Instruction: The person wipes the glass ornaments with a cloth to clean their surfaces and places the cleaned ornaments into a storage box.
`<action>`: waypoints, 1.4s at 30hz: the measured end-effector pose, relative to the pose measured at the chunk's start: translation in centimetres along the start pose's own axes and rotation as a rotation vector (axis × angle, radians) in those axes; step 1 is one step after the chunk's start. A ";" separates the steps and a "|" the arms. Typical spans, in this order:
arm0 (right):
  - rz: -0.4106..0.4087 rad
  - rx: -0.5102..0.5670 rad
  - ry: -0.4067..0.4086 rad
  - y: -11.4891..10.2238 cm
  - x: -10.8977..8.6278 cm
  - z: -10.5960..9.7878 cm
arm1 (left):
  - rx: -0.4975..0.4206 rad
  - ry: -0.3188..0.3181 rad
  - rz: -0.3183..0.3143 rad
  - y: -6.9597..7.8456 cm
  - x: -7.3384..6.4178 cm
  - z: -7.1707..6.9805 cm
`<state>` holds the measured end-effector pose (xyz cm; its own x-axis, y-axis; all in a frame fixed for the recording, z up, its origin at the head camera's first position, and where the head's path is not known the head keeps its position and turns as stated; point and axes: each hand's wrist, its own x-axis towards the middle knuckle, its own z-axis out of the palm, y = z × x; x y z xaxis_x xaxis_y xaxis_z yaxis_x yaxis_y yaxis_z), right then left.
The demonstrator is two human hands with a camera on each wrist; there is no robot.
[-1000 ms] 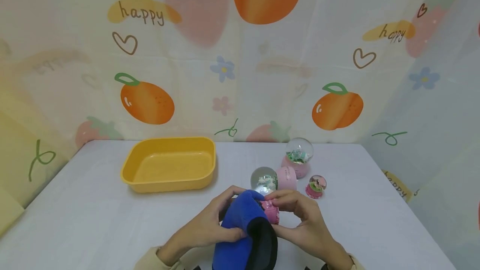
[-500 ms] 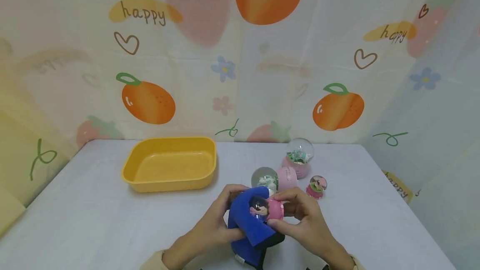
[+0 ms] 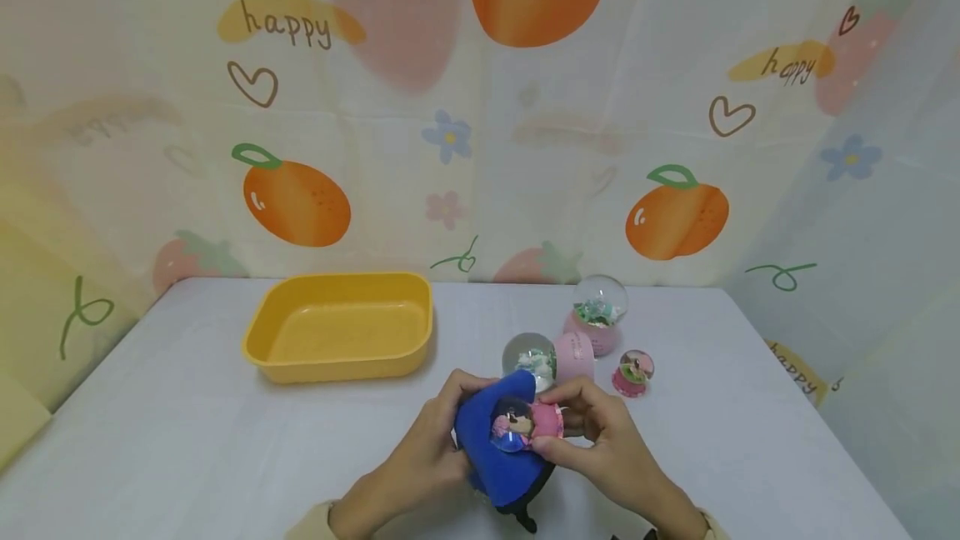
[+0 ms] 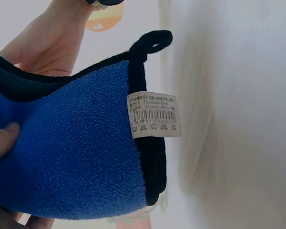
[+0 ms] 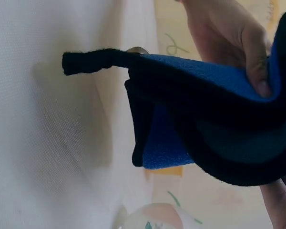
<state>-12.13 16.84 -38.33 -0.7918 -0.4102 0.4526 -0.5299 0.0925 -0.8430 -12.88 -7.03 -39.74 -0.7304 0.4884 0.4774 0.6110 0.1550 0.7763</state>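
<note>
A blue cloth [image 3: 480, 432] with black edging, a hanging loop [image 4: 155, 42] and a white printed label [image 4: 155, 114] is folded in my left hand [image 3: 423, 440], which grips it from the left with the thumb on top. Against the cloth lies a small snow globe [image 3: 513, 423] with a pink base, tipped sideways, its glass toward the left. My right hand [image 3: 607, 436] pinches that pink base between thumb and fingers. In the right wrist view the cloth [image 5: 167, 138] hides the globe, and a thumb [image 5: 258, 67] presses into the fold.
Behind the hands a larger snow globe [image 3: 573, 355] lies on its side. Another large globe [image 3: 592, 332] stands upright at the back, and a small one [image 3: 630, 382] stands to the right. A yellow tray [image 3: 337, 369] sits on the white table [image 3: 187, 423] at the left.
The cloth has been folded back and shifted slightly, so the held globe's glass now shows against it. My right hand keeps its pinch on the base; the other globes and tray stay put.
</note>
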 end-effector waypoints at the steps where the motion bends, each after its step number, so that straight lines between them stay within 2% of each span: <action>1: -0.011 -0.007 0.002 0.0 0.0 0.0 | 0.002 -0.003 -0.005 0.0 0.1 -0.1; 7: -0.043 -0.036 0.034 0.0 0.2 -0.2 | -0.009 -0.028 0.018 0.0 0.3 -0.4; 12: -0.101 -0.124 0.059 0.1 0.2 -0.4 | -0.008 -0.026 0.016 -0.1 0.3 -0.5; 16: -0.144 -0.147 0.063 0.2 0.3 -0.4 | 0.058 -0.018 0.027 0.1 0.3 -0.4; 20: -0.122 -0.156 0.062 0.3 0.3 -0.4 | 0.131 0.000 0.027 0.2 0.3 -0.5; 26: -0.110 -0.185 0.060 0.4 0.4 -0.4 | 0.140 0.005 -0.041 0.2 0.3 -0.4; 32: -0.148 -0.204 0.058 0.4 0.4 -0.4 | 0.107 0.009 -0.085 0.2 0.4 -0.4; 38: -0.203 -0.263 0.143 0.5 0.5 -0.5 | 0.101 0.021 -0.089 0.3 0.6 -0.6; 42: -0.207 -0.293 0.192 0.5 0.4 -0.6 | 0.084 0.001 -0.094 0.4 0.7 -0.7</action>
<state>-12.85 17.27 -38.42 -0.6870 -0.2731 0.6734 -0.7262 0.2918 -0.6225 -13.39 -7.26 -38.79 -0.7861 0.4675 0.4044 0.5629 0.2712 0.7807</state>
